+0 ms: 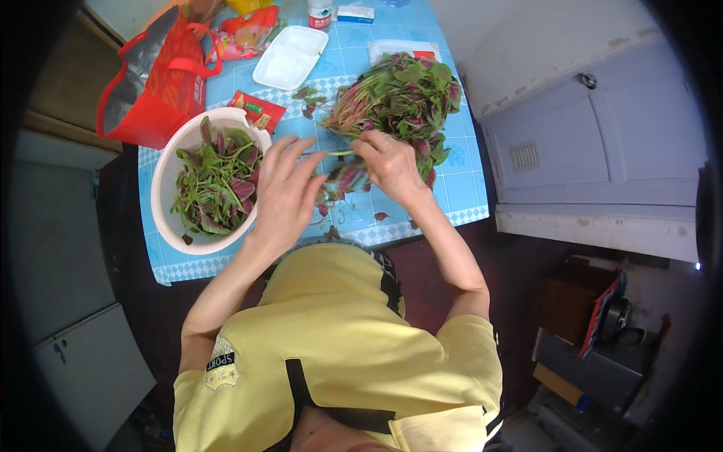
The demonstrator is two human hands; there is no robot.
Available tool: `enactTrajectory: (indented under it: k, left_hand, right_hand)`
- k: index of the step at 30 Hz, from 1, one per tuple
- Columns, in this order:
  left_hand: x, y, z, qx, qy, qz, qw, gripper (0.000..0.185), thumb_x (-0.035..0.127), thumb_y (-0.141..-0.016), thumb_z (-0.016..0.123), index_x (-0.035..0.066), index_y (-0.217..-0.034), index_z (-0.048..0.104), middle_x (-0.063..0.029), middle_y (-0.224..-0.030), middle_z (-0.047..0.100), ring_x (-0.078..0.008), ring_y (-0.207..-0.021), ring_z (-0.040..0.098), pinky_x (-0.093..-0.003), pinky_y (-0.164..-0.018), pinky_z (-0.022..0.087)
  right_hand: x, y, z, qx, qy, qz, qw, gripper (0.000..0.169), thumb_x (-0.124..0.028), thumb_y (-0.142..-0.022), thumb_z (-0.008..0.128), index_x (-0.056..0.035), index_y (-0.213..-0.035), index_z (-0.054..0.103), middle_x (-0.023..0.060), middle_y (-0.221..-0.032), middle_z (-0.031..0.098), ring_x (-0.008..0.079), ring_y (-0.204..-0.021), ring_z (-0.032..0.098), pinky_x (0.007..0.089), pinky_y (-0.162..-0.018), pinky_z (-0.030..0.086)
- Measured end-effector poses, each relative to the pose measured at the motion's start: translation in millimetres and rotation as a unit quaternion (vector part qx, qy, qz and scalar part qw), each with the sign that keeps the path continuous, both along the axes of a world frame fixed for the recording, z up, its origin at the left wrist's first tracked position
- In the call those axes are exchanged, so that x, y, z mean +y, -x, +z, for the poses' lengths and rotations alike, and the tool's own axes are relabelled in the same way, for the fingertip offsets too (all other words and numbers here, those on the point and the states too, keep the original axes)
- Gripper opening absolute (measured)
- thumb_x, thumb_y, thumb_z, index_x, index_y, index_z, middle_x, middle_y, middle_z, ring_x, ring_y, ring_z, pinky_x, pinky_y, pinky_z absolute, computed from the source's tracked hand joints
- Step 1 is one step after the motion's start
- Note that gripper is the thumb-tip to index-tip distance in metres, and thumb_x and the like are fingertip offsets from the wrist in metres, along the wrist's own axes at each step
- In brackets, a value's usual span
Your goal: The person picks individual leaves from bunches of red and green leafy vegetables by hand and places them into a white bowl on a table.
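A pale green stem [340, 153] spans the gap between my hands, with its right end pinched in the fingers of my right hand [390, 164]. My left hand [288, 186] is blurred at the stem's other end, fingers spread; whether it grips the stem I cannot tell. Left of it, a white plastic colander [160, 195] holds picked red-and-green amaranth leaves [217, 181]. Beyond my right hand lies a big heap of amaranth [409, 96], its reddish stem ends pointing left. Loose leaves and scraps [344, 181] are scattered on the tablecloth below my hands.
The blue checked tablecloth [466, 189] also bears a red insulated bag [181, 96] at the left, a red packet [265, 113], a white plastic tray [291, 56], packaged food [245, 34], a bottle [319, 14] and a small box [356, 14]. A pale door [565, 141] stands at the right.
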State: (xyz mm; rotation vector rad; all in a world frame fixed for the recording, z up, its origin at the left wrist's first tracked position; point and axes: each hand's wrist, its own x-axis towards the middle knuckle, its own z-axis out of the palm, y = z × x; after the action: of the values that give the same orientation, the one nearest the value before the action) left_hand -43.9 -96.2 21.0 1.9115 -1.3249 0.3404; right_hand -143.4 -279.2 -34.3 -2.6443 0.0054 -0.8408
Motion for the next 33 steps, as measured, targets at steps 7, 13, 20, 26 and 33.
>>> enactTrajectory:
  k: [7, 13, 20, 26, 33]
  left_hand:
    - [0, -12, 7, 0.193, -0.081, -0.06, 0.976, 0.012, 0.007, -0.086, 0.058, 0.001, -0.093, 0.064, -0.0132, -0.079, 0.061, -0.0285, -0.071, 0.059, -0.0366, -0.064, 0.046]
    - [31, -17, 12, 0.406, -0.059, -0.036, 0.911, 0.017, 0.012, -0.093, 0.053, 0.001, -0.091, 0.065, 0.0047, -0.064, 0.046, -0.0034, -0.059, 0.037, -0.0204, -0.053, 0.03]
    - [60, -19, 18, 0.537, 0.009, -0.071, 0.84, 0.02, 0.016, -0.095, 0.051, 0.001, -0.092, 0.063, 0.0075, -0.061, 0.035, -0.0031, -0.057, 0.029, -0.0201, -0.053, 0.024]
    - [70, -17, 15, 0.539, -0.001, -0.06, 0.84, 0.02, 0.017, -0.094, 0.052, 0.001, -0.09, 0.064, 0.0071, -0.062, 0.037, -0.0034, -0.058, 0.031, -0.02, -0.054, 0.024]
    - [73, -15, 18, 0.532, 0.006, -0.082, 0.843, 0.021, 0.017, -0.094, 0.052, 0.001, -0.09, 0.064, 0.0078, -0.062, 0.038, -0.0032, -0.058, 0.03, -0.0201, -0.053, 0.024]
  right_hand:
    - [15, -1, 29, -0.045, -0.035, -0.042, 0.998, 0.026, 0.002, -0.068, 0.061, -0.0075, -0.092, 0.059, 0.0076, -0.078, 0.055, 0.0276, -0.065, 0.06, 0.0373, -0.052, 0.047]
    - [8, 13, 11, 0.054, -0.058, -0.165, 0.983, 0.024, -0.001, -0.071, 0.065, -0.0091, -0.093, 0.062, 0.0062, -0.087, 0.062, 0.0291, -0.068, 0.063, 0.0383, -0.058, 0.05]
    - [-46, 26, -22, -0.036, -0.169, -0.293, 0.94, 0.003, -0.008, -0.075, 0.067, -0.0084, -0.078, 0.066, 0.0107, -0.072, 0.065, 0.0298, -0.066, 0.063, 0.0374, -0.057, 0.048]
    - [0, 8, 107, -0.149, -0.287, -0.138, 0.936, 0.008, 0.001, -0.075, 0.066, -0.0011, -0.083, 0.066, 0.008, -0.076, 0.064, 0.0219, -0.059, 0.06, 0.0283, -0.052, 0.045]
    - [64, -17, 107, -0.011, -0.073, 0.055, 0.996, 0.017, 0.001, -0.076, 0.066, -0.0045, -0.091, 0.063, 0.0079, -0.082, 0.063, 0.0268, -0.07, 0.063, 0.0349, -0.057, 0.05]
